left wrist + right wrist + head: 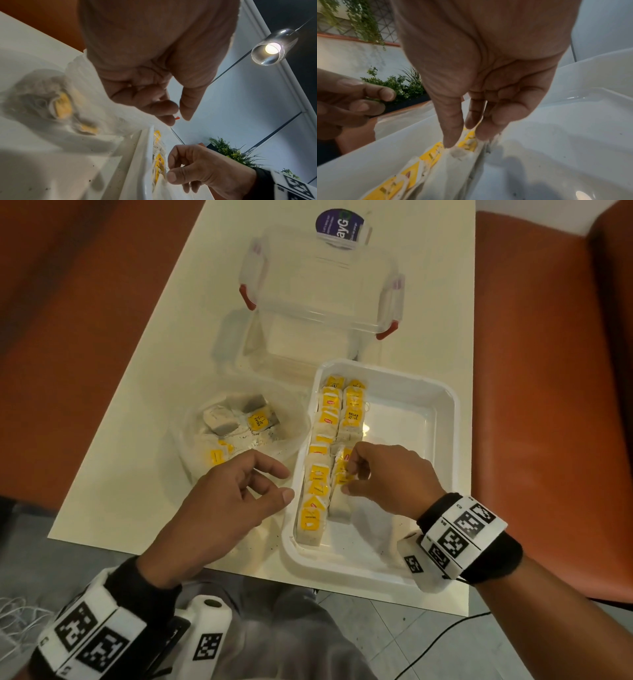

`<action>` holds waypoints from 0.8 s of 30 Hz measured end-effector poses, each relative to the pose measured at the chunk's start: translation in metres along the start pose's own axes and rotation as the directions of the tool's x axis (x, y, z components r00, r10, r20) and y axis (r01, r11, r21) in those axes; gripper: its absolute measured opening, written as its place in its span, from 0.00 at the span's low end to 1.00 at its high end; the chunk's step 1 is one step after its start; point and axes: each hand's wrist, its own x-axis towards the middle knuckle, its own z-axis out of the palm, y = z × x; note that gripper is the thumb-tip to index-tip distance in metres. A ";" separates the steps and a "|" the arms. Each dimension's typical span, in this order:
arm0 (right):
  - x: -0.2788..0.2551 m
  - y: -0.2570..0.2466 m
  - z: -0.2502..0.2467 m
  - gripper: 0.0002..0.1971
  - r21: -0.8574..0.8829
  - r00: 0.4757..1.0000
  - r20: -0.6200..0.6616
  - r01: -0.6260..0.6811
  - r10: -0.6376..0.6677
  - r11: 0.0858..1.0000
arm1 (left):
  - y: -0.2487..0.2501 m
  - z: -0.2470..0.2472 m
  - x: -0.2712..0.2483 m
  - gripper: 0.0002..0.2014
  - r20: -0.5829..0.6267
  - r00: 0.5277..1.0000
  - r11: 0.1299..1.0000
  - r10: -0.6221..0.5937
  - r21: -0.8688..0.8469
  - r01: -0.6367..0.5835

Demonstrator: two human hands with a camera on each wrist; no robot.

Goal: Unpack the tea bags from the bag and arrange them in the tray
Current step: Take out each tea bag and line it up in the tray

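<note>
While the right hand [383,474] reaches into the white tray [442,405], its thumb and fingers pinch a tea bag [342,470] in the second row. In the right wrist view, the fingertips [452,140] press down on the top of that tea bag [458,154], which stands among the others.

Two rows of tea bags with yellow tags [325,460] stand along the left side of the tray. The right side of the tray is bare.

The left hand [233,501] hovers over the counter [164,337], just left of the tray. Its fingers are loosely bent and it holds nothing.

Just past the left hand lies a clear plastic bag [239,429] with more tea bags inside. It sits touching the left edge of the tray.

Farther back on the counter is a clear box with red clips [322,285]. A purple tag [339,227] rests at its far end.
</note>
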 end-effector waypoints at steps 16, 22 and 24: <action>-0.014 -0.009 0.011 0.16 -0.037 0.980 0.192 0.058 -0.050 0.998 | -0.002 0.009 -0.004 0.09 0.019 1.000 1.000 0.008 -0.009 -0.008; -0.010 -0.014 0.017 0.20 -0.117 0.957 0.286 0.086 -0.049 0.989 | 0.001 0.005 -0.003 0.10 -0.005 1.000 0.999 0.030 -0.028 -0.030; -0.008 -0.013 0.016 0.20 -0.113 0.958 0.281 0.085 -0.050 0.990 | 0.003 0.003 -0.002 0.10 -0.004 0.999 0.999 0.035 -0.033 -0.035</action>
